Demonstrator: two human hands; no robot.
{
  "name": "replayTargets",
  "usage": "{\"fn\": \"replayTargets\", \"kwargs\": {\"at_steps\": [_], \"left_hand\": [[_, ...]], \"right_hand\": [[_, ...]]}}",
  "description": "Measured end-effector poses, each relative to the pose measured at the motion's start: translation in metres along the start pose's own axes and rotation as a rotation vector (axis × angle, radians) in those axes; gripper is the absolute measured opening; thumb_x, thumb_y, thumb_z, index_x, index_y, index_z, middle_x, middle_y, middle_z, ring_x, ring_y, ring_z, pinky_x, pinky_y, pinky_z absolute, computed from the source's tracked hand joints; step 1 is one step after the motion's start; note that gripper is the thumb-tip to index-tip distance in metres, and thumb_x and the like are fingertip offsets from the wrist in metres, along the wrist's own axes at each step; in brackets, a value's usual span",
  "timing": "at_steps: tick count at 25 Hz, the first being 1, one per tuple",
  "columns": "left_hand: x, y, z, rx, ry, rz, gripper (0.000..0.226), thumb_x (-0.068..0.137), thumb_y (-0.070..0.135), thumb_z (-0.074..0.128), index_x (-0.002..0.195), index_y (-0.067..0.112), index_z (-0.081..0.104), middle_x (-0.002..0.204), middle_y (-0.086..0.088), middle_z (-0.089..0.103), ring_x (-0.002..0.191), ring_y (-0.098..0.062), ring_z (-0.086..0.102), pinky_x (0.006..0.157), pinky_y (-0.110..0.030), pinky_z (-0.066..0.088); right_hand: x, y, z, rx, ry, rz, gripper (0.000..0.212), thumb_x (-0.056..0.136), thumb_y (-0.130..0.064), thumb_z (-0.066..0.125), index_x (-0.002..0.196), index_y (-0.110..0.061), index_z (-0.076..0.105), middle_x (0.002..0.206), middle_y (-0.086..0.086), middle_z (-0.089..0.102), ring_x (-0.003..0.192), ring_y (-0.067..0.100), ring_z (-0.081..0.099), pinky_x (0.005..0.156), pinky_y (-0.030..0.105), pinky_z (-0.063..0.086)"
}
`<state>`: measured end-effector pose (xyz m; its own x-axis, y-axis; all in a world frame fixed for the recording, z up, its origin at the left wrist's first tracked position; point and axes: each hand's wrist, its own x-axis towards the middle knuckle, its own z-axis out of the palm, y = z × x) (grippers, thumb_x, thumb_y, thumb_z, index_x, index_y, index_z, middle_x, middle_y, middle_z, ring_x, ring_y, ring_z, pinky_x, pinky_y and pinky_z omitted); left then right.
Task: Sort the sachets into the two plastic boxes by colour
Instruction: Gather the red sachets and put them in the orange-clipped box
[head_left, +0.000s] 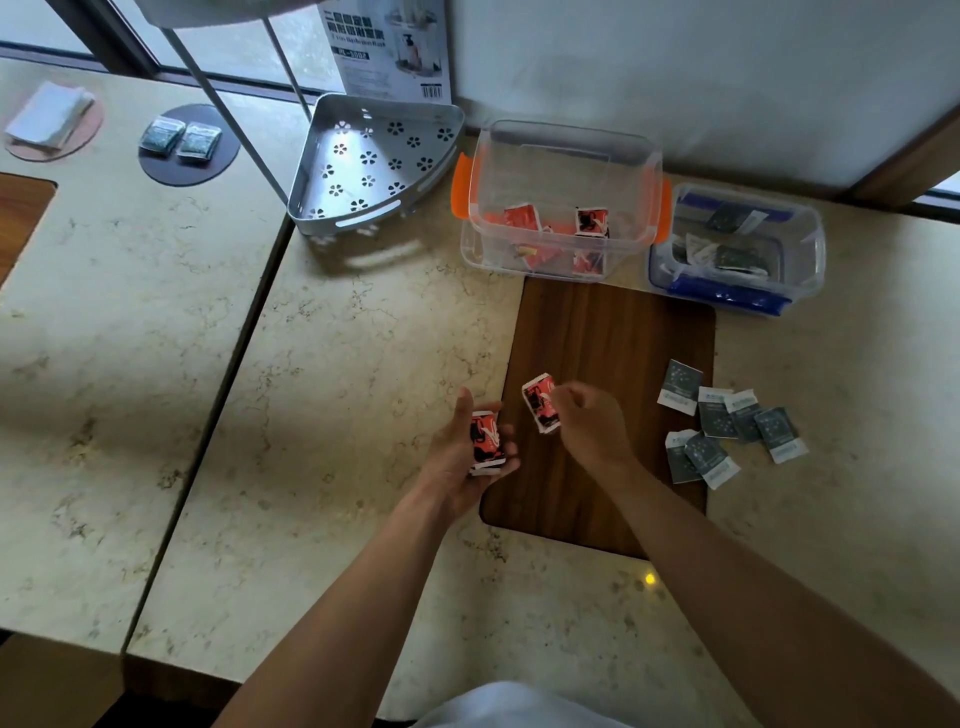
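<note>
From the head view, your left hand (467, 447) cups a small stack of red-and-black foil sachets (485, 439), its grip curled around them from below. Your right hand (587, 421) pinches one more red sachet (541, 402) by its edge, over the dark wooden board (613, 338) on the marble desk (311, 364). Lay that one squarely on the stack, then carry the lot to the clear plastic box with orange latches (563, 156), where red ones already lie. Keep the stack level so none slides off. The grey-blue sachets (727, 423) just right of the board belong, it seems, in the clear box with blue latches (737, 249); its contents look dark but blurred.
</note>
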<state>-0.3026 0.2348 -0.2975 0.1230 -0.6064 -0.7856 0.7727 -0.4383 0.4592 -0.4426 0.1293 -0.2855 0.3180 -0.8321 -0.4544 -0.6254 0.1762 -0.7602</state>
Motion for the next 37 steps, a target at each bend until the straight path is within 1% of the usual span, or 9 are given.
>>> {"fn": "replayTargets", "kwargs": {"at_steps": [3, 11, 13, 15, 18, 22, 28, 34, 37], "left_hand": [[-0.005, -0.003, 0.004, 0.033, -0.035, 0.002, 0.073, 0.091, 0.071, 0.042, 0.124, 0.010, 0.066, 0.099, -0.014, 0.073, 0.082, -0.025, 0.070, 0.082, -0.041, 0.058], [-0.014, -0.017, 0.010, -0.012, -0.037, -0.032, 0.074, 0.087, 0.068, 0.051, 0.127, 0.006, 0.062, 0.124, -0.027, 0.067, 0.111, -0.038, 0.068, 0.085, -0.046, 0.060], [-0.013, -0.019, 0.014, -0.023, -0.039, -0.020, 0.064, 0.081, 0.058, 0.070, 0.118, 0.006, 0.066, 0.124, -0.028, 0.066, 0.113, -0.039, 0.065, 0.098, -0.052, 0.053], [-0.011, -0.017, 0.021, 0.001, -0.040, 0.024, 0.038, 0.078, 0.037, 0.082, 0.101, 0.009, 0.070, 0.110, -0.026, 0.067, 0.099, -0.036, 0.068, 0.091, -0.048, 0.054], [-0.006, -0.003, 0.037, -0.006, -0.003, 0.068, 0.008, 0.089, 0.014, 0.071, 0.095, 0.010, 0.070, 0.108, -0.026, 0.070, 0.094, -0.036, 0.070, 0.079, -0.042, 0.056], [0.002, 0.027, 0.063, 0.066, -0.020, 0.227, 0.019, 0.100, 0.018, 0.058, 0.115, 0.012, 0.068, 0.114, -0.015, 0.076, 0.104, -0.028, 0.073, 0.086, -0.043, 0.058], [0.010, 0.071, 0.095, 0.416, -0.072, 0.432, 0.029, 0.093, 0.035, 0.064, 0.117, 0.019, 0.070, 0.113, -0.008, 0.076, 0.104, -0.033, 0.073, 0.093, -0.056, 0.057], [0.030, 0.163, 0.129, 0.735, 0.051, 0.760, 0.015, 0.094, 0.028, 0.068, 0.098, 0.018, 0.078, 0.087, -0.001, 0.078, 0.079, -0.013, 0.074, 0.071, -0.026, 0.059], [0.060, 0.210, 0.150, 0.750, 0.155, 0.803, 0.034, 0.086, 0.034, 0.076, 0.109, 0.009, 0.077, 0.095, -0.006, 0.079, 0.088, -0.021, 0.075, 0.082, -0.037, 0.061]], "right_hand": [[-0.028, -0.009, 0.000, 0.504, -0.145, 0.246, 0.026, 0.099, -0.024, 0.053, 0.091, -0.008, 0.071, 0.078, 0.008, 0.072, 0.070, 0.019, 0.061, 0.064, 0.032, 0.048], [-0.059, -0.001, 0.016, 0.098, -0.003, 0.094, 0.013, 0.091, -0.031, 0.070, 0.094, -0.018, 0.071, 0.087, -0.004, 0.073, 0.067, 0.008, 0.066, 0.056, 0.020, 0.049], [-0.061, -0.003, 0.022, -0.014, 0.075, 0.045, 0.015, 0.090, -0.036, 0.069, 0.088, -0.022, 0.066, 0.087, -0.008, 0.067, 0.079, 0.006, 0.064, 0.064, 0.021, 0.049], [-0.060, -0.007, 0.023, -0.036, 0.125, 0.019, 0.016, 0.090, -0.036, 0.069, 0.087, -0.022, 0.062, 0.091, -0.007, 0.061, 0.082, 0.007, 0.060, 0.067, 0.022, 0.048], [-0.050, -0.015, 0.017, 0.056, 0.090, 0.040, 0.019, 0.090, -0.038, 0.069, 0.095, -0.022, 0.061, 0.100, -0.002, 0.062, 0.086, 0.009, 0.062, 0.067, 0.020, 0.048], [-0.037, -0.032, -0.001, 0.529, -0.221, 0.300, 0.033, 0.095, -0.042, 0.062, 0.114, -0.015, 0.059, 0.108, 0.010, 0.072, 0.087, 0.022, 0.071, 0.071, 0.033, 0.058], [0.005, -0.048, -0.042, 0.614, -0.100, 0.069, 0.025, 0.094, -0.027, 0.066, 0.116, -0.017, 0.063, 0.108, 0.009, 0.074, 0.092, 0.020, 0.076, 0.084, 0.040, 0.062], [0.077, -0.115, -0.072, 0.395, 0.018, -0.179, 0.033, 0.089, -0.030, 0.072, 0.120, -0.021, 0.063, 0.105, 0.003, 0.071, 0.090, 0.019, 0.075, 0.074, 0.037, 0.064], [0.121, -0.147, -0.087, 0.276, 0.119, -0.245, 0.041, 0.085, -0.034, 0.076, 0.121, -0.020, 0.061, 0.100, -0.001, 0.069, 0.089, 0.016, 0.071, 0.074, 0.032, 0.063]]}}
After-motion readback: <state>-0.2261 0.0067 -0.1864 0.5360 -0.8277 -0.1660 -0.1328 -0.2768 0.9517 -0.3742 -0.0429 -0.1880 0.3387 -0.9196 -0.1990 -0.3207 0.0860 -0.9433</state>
